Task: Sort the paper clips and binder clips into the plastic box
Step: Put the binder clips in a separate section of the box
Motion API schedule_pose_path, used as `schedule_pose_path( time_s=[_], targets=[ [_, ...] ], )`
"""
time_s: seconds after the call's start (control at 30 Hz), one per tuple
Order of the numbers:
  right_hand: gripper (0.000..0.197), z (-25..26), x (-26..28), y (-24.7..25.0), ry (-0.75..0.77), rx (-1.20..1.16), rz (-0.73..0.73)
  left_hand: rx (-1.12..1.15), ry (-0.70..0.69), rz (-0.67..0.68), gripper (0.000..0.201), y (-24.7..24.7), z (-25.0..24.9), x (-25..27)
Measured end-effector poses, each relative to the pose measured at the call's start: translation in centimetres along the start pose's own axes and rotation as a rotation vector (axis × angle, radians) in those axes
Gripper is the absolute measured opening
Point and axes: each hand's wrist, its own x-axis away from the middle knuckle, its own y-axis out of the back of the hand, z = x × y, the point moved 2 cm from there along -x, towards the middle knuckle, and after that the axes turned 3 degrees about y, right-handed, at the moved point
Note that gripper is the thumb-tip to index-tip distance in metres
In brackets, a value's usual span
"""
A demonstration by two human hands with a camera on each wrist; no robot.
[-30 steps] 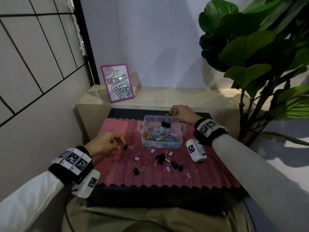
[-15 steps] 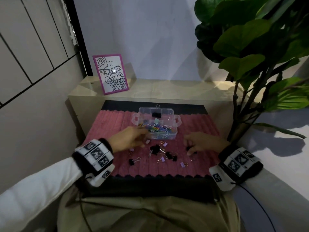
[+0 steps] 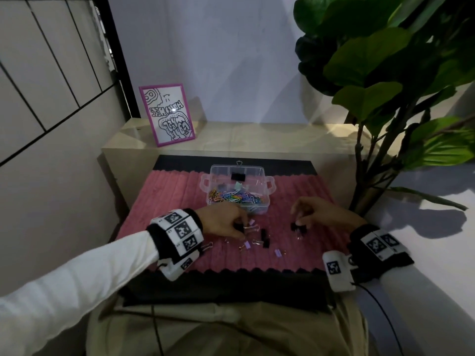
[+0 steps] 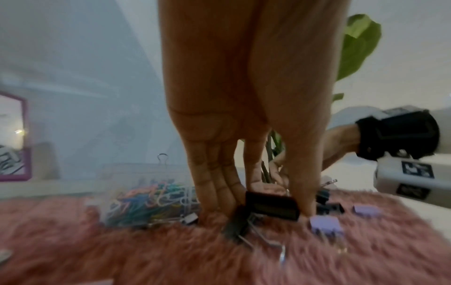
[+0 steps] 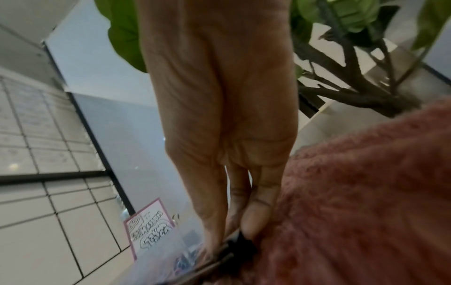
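Both hands are down on the pink fuzzy mat [image 3: 167, 201], working among the scattered clips near its front edge. The left hand [image 3: 221, 223] has its fingers [image 4: 214, 185] pointing straight down into the pile, and between forefinger and thumb it pinches a black binder clip [image 4: 272, 206] just off the mat, with a second black one lying tilted beneath it. The right hand [image 3: 318, 214] sits toward the mat's right side, fingertips pressed together around another black binder clip [image 3: 298, 227]; its wrist view shows thumb and fingers closed on the clip's dark body. Loose binder clips [image 3: 264, 237], black and lilac, lie between the two hands and toward the front edge. The clear plastic box [image 3: 264, 173] stands in the middle of the mat toward its back edge: its near compartment holds a heap of coloured paper clips [image 3: 234, 197], and one black clip sits in a far compartment. A pink-framed drawing [image 3: 167, 114] leans on the ledge behind, with a leafy plant [image 3: 372, 60] at the right.
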Motion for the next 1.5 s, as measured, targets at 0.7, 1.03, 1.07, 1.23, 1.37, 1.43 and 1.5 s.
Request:
schedule_pose_path(
  time_s=[0.7, 1.03, 1.07, 1.23, 1.37, 1.43, 1.5],
  targets=[
    [0.017, 7.4, -7.7, 0.8, 0.156, -0.026, -0.267, 1.747, 0.349, -0.321, 0.051, -1.4, 6.4, 12.9],
    [0.016, 10.8, -7.5, -2.5, 0.419, 0.542, -0.253, 1.479, 0.480, -0.371, 0.025, -3.7, 5.9, 14.3],
    [0.011, 10.7, -5.8, -3.0, 0.503, 0.551, -0.180, 1.436, 0.477, -0.367, 0.024, -3.5, 5.9, 14.3],
    [0.042, 6.3, 0.1, -5.9, 0.342, 0.696, 0.320, 1.130, 0.387, -0.329, 0.018, -0.5, 5.8, 12.4],
    [0.061, 2.8, 1.1, -7.3, 0.274, 0.818, 0.227, 0.840, 0.258, -0.299, 0.019, 3.8, 5.7, 9.0],
    [0.051, 2.3, 1.1, -7.7, 0.293, 0.741, 0.156, 0.670, 0.231, -0.313, 0.019, 5.9, 6.0, 6.8],
    [0.041, 2.2, 1.1, -7.7, 0.307, 0.677, 0.129, 0.501, 0.223, -0.336, 0.015, 7.6, 6.6, 4.3]
  ],
)
